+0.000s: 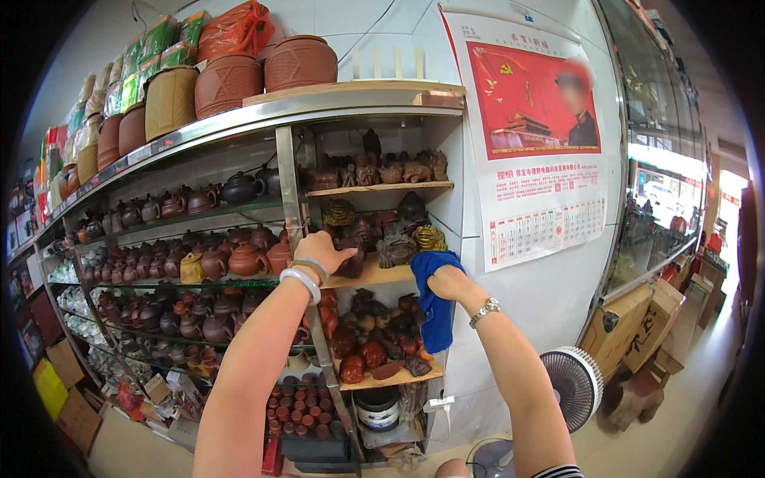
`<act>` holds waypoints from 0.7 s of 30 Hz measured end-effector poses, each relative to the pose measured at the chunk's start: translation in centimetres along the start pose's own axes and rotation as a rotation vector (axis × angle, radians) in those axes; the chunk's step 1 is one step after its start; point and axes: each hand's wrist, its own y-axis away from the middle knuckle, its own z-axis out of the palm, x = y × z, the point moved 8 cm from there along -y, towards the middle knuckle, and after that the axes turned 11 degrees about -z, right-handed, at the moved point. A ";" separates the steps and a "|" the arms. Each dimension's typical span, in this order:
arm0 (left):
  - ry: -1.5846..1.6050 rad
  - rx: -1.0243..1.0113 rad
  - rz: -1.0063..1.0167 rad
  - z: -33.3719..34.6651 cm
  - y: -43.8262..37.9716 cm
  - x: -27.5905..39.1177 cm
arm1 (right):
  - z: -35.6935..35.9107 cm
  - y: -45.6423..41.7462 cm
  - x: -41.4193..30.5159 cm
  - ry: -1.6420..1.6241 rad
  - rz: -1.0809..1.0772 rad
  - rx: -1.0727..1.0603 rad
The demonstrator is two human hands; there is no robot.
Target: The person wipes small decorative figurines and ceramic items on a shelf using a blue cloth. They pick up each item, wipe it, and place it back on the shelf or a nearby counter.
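My right hand (445, 281) holds a blue cloth (438, 322) at the right end of a wooden shelf (373, 276), and part of the cloth hangs down past the shelf's edge. Beside the cloth, on that shelf, sit a gold-coloured figurine (429, 238) and a grey-brown toad figurine (396, 246). My left hand (324, 254) is at the metal upright of the rack (294, 197), next to a dark brown figurine (350, 263). Its fingertips are partly hidden, so whether it grips the upright or the figurine is not clear.
Clay teapots (246, 258) crowd the glass shelves to the left. Dark and red carved figures (373, 354) fill the shelf below my hands. Large clay pots (300, 63) stand on top. A wall calendar (538, 179) hangs at right; a fan (571, 388) stands below, near cardboard boxes (618, 322).
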 end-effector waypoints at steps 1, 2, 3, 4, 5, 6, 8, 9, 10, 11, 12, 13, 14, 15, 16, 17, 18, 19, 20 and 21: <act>-0.087 0.078 0.055 -0.5 1.2 1.8 | -0.4 0.4 0.0 0.018 0.027 -0.024; -0.171 0.157 0.112 -0.6 2.3 3.7 | -0.7 0.7 -0.2 -0.001 0.030 -0.033; -0.094 0.299 0.165 -1.6 3.6 5.2 | -0.9 0.9 -0.9 -0.032 0.024 -0.038; -0.056 0.330 0.335 -1.3 3.6 6.9 | -0.9 1.0 -1.5 -0.060 0.021 -0.045; -0.013 0.360 0.507 -0.5 3.4 8.6 | -0.8 1.1 -2.0 -0.075 0.006 0.020; 0.091 0.255 0.571 1.2 2.5 9.7 | 0.2 1.2 -1.2 -0.034 0.041 -0.053; 0.171 0.008 0.574 4.4 0.1 10.3 | 1.1 1.0 -2.1 0.002 0.059 -0.172; 0.164 -0.092 0.504 5.9 -1.2 10.9 | 2.2 0.5 0.0 0.030 -0.001 -0.108; 0.165 -0.166 0.482 6.8 -1.4 12.5 | 4.2 -0.1 4.8 0.077 -0.048 -0.047; 0.137 -0.240 0.433 7.9 -2.1 12.3 | 4.7 -0.3 5.0 0.062 -0.090 -0.010; 0.135 -0.247 0.421 8.3 -2.5 12.5 | 4.6 -0.1 4.9 0.052 -0.126 0.025; 0.132 -0.253 0.407 8.5 -2.9 12.6 | 4.2 -0.1 4.7 0.047 -0.163 0.063; 0.127 -0.258 0.392 8.6 -3.4 12.6 | 3.8 -0.1 4.7 0.056 -0.202 0.063; 0.151 -0.256 0.407 8.6 -3.6 12.6 | 3.6 -0.2 4.2 0.060 -0.230 0.046; 0.173 -0.254 0.420 8.5 -3.8 12.5 | 3.1 -0.3 3.6 0.065 -0.260 0.031; 0.193 -0.249 0.431 8.2 -4.0 12.3 | 3.0 -0.6 3.1 0.067 -0.284 0.000; 0.279 -0.258 0.418 7.6 -3.9 12.5 | 2.5 -0.6 3.0 0.080 -0.296 -0.034; 0.392 -0.195 0.414 6.3 -3.7 12.1 | 1.8 -0.6 2.7 -0.012 -0.198 -0.120; 0.444 -0.148 0.401 5.2 -3.8 11.4 | 0.6 -0.4 1.1 -0.110 -0.104 -0.206; 0.493 -0.098 0.386 3.9 -4.0 10.7 | -0.3 -0.3 -0.5 -0.208 -0.013 -0.291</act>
